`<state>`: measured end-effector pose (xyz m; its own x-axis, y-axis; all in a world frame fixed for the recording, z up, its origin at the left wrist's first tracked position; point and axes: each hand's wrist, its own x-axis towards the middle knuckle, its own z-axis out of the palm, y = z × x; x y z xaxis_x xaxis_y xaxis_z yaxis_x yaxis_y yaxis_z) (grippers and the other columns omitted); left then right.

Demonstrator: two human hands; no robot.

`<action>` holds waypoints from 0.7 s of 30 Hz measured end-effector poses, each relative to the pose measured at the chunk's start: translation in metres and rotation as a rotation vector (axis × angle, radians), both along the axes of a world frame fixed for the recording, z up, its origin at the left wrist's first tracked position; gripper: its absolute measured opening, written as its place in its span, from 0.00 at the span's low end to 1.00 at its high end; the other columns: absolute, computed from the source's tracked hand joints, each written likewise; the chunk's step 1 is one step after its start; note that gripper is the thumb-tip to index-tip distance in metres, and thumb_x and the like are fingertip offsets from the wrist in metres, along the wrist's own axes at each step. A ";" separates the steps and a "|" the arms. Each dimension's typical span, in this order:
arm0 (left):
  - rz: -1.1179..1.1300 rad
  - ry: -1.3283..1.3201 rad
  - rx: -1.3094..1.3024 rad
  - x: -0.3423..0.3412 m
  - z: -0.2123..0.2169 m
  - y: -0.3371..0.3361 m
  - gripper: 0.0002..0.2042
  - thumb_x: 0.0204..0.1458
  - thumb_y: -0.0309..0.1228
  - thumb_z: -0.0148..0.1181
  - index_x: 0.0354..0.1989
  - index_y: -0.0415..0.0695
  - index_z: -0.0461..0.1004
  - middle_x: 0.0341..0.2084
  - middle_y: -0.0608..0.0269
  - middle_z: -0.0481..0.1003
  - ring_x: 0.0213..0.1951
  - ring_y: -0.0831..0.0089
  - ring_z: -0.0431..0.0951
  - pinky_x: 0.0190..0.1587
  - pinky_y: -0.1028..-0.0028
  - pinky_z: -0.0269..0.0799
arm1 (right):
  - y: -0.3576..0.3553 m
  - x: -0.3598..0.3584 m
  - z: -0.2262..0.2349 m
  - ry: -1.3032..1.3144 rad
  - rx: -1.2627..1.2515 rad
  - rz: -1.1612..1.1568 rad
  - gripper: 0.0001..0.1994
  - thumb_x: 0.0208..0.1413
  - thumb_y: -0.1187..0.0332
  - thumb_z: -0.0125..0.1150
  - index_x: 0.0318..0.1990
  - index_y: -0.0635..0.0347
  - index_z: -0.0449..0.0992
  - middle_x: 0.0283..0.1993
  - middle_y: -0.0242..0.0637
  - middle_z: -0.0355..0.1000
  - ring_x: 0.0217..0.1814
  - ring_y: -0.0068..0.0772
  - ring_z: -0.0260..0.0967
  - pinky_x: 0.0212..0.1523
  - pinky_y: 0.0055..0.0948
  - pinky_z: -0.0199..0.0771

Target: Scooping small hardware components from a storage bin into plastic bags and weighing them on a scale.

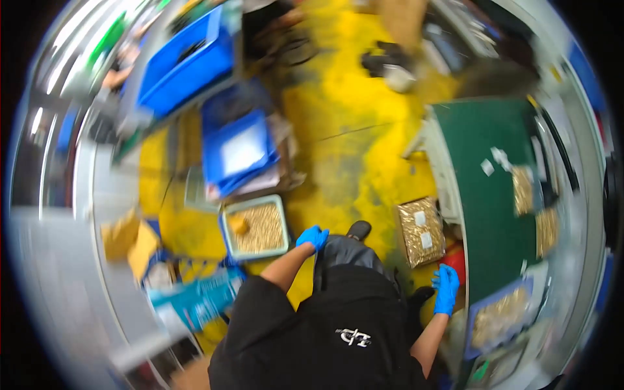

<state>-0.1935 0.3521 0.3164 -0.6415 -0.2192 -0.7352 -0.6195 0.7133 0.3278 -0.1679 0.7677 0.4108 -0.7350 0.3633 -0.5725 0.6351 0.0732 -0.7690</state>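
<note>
My left hand [314, 238], in a blue glove, is beside my dark-clad thigh, at the right of a pale green tub [286, 224]. Its fingers are blurred, and I cannot tell how far they are bent. Small gold-coloured pieces [263, 227] fill the tub, with a yellow-orange object [238, 225] lying on them. My right hand [446, 289], gloved the same way, hangs at the green table's near-left edge with loosely bent fingers apart and nothing visible in it. Beyond it, a clear bag of gold-coloured pieces [419, 229] lies in an open cardboard box on the floor.
To the right, the green table [484, 169] bears bags of gold pieces [522, 190] and a blue tray [497, 322]. Blue bins [188, 65] and stacked blue trays [237, 153] stand at the left. A red container [457, 265] sits under the table edge. Another person [273, 16] is far ahead.
</note>
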 end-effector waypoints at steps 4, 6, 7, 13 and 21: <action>0.314 -0.030 -0.040 0.088 -0.007 -0.020 0.23 0.47 0.51 0.45 0.40 0.43 0.71 0.41 0.46 0.71 0.45 0.51 0.70 0.46 0.61 0.65 | -0.008 -0.015 -0.010 -0.046 -0.046 0.281 0.13 0.52 0.60 0.55 0.40 0.57 0.69 0.29 0.33 0.69 0.22 0.20 0.63 0.21 0.19 0.64; 0.391 -0.084 -0.052 0.137 -0.008 -0.013 0.24 0.46 0.52 0.46 0.40 0.44 0.71 0.42 0.46 0.70 0.45 0.51 0.70 0.46 0.61 0.65 | -0.007 -0.017 -0.020 -0.031 -0.063 0.340 0.12 0.51 0.60 0.56 0.39 0.57 0.68 0.28 0.33 0.69 0.21 0.20 0.63 0.19 0.18 0.63; 0.414 -0.110 -0.041 0.155 0.002 -0.007 0.25 0.46 0.52 0.46 0.42 0.44 0.71 0.43 0.46 0.70 0.46 0.51 0.69 0.47 0.61 0.64 | -0.002 -0.015 -0.026 -0.044 -0.065 0.333 0.12 0.51 0.61 0.56 0.39 0.57 0.68 0.27 0.33 0.69 0.20 0.20 0.63 0.19 0.18 0.62; 0.569 -0.191 -0.015 0.258 0.026 0.022 0.24 0.46 0.51 0.46 0.42 0.43 0.71 0.43 0.46 0.70 0.46 0.51 0.69 0.48 0.61 0.64 | -0.002 0.012 -0.064 -0.147 -0.030 0.501 0.09 0.51 0.62 0.54 0.35 0.56 0.68 0.23 0.32 0.68 0.17 0.20 0.62 0.14 0.18 0.63; 0.783 -0.237 -0.062 0.364 0.024 0.009 0.24 0.46 0.49 0.46 0.42 0.41 0.71 0.44 0.45 0.69 0.47 0.50 0.68 0.48 0.61 0.64 | -0.090 0.023 -0.076 -0.200 -0.169 0.761 0.09 0.52 0.61 0.54 0.34 0.57 0.68 0.23 0.34 0.69 0.17 0.23 0.64 0.15 0.20 0.64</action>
<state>0.1702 0.3610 0.3401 -0.1149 -0.5836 -0.8038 -0.9933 0.0576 0.1002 -0.1445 0.6779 0.3346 -0.6236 -0.2995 -0.7220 0.5848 0.4341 -0.6852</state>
